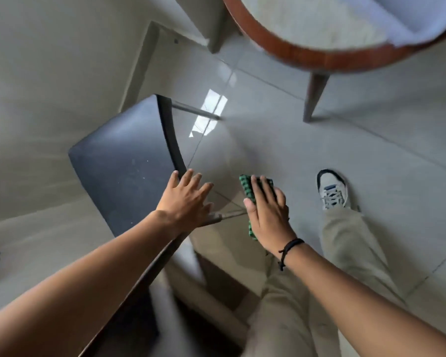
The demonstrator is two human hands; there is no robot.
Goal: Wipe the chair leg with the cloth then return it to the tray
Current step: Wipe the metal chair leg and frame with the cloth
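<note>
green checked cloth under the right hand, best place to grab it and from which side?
Judging by its pose, take the green checked cloth at the free edge beyond the right hand fingertips, coming from above. The rest is pressed flat under the palm, with only a strip showing below the thumb; a pinch there looks easiest.

- No readable text, labels, brands or numbers can be made out anywhere, honestly.
- Nothing legible is seen near either hand; the picture is motion-blurred.
</note>
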